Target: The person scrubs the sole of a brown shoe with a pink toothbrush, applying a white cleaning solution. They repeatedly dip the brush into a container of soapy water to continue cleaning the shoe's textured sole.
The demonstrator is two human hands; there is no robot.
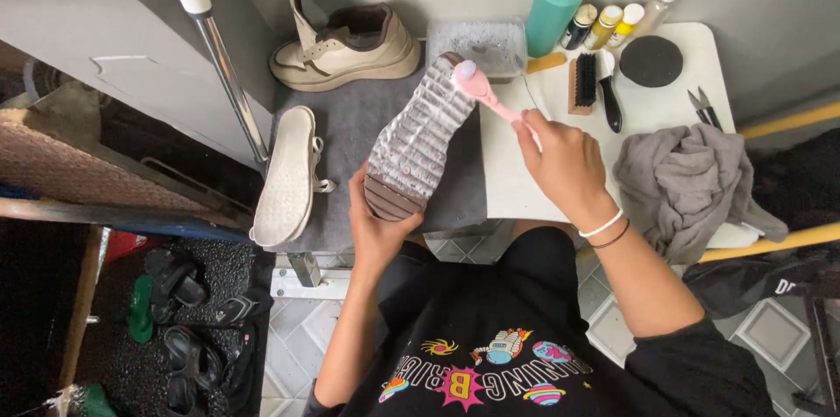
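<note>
Over the grey mat (pixel 350 133), I logged my left hand (pixel 378 223) gripping the heel of an upturned soapy grey-soled shoe (pixel 416 141); my right hand (pixel 563 163) closed around a pink plastic brush (pixel 488 95) (bristles on the toe). A crumpled grey cloth (pixel 687 185) lay nearby.

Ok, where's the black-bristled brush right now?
Head view: the wooden brush lies on the white table, right of the tub, beside a black-handled brush.
</note>
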